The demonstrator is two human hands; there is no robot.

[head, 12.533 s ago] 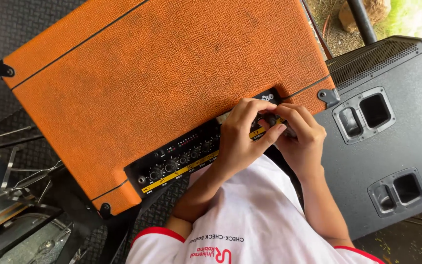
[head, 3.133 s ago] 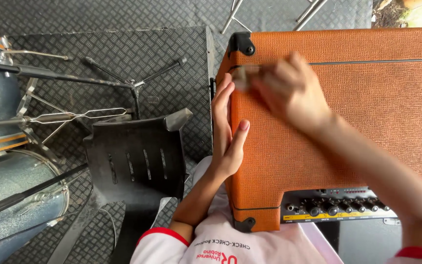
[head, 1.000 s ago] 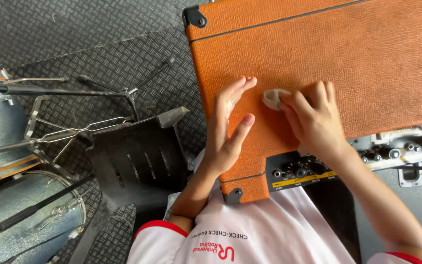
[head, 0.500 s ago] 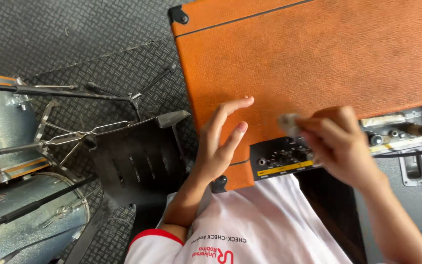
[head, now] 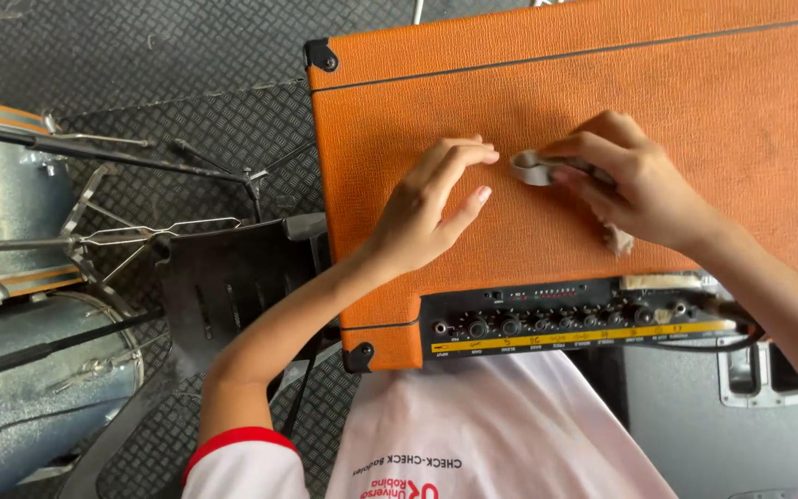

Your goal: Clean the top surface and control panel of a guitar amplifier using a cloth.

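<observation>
Orange amp [head: 695,120] fills the upper right of the view, textured top face up, black corner caps at 11 and 7 o'clock of its visible face. Control strip [head: 584,323] with knobs and a yellow band runs along its near edge.

Left hand [head: 431,208] lies on the amp top, fingers spread and loose, fingertips touching the covering, holding nothing.

Right hand [head: 634,185] is at 3 o'clock of the left, close beside it. Its fingers are pinched together on a small grey cloth [head: 533,169]; the cloth's front fold presses on the amp top between the two hands, and a scrap of it shows under the palm.

At 9 o'clock of the amp: black music stand [head: 228,277] on the checker-plate floor [head: 140,55], then silver drums [head: 11,231] with stand rods. Grey speaker cabinet [head: 741,407] at 5 o'clock. White shirt with red-trimmed sleeve at the bottom edge.
</observation>
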